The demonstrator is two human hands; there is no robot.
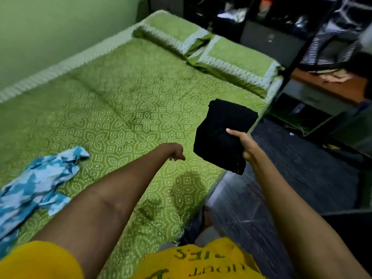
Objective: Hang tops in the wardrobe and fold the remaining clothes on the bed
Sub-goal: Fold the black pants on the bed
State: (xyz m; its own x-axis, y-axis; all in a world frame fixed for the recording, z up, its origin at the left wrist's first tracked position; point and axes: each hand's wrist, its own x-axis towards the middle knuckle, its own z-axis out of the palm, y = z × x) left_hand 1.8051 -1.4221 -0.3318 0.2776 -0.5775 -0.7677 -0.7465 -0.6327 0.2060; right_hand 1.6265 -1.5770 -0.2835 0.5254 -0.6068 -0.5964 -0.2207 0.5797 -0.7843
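A folded black garment [223, 133] is held above the bed's [124, 101] edge, at about three o'clock, pinched along one side between thumb and fingers of the right hand [246, 147]. The left hand [175, 153] is curled loosely, nothing held. A blue patterned garment [36, 190] is left unfolded at eight o'clock. With only one edge pinched, the folds could be lost if the bundle is swung.

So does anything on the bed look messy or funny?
Yes. The blue and white garment lies crumpled and unfolded at the bed's left edge. Dark blotches mark the green sheet near the front; they could be shadows or damp patches.
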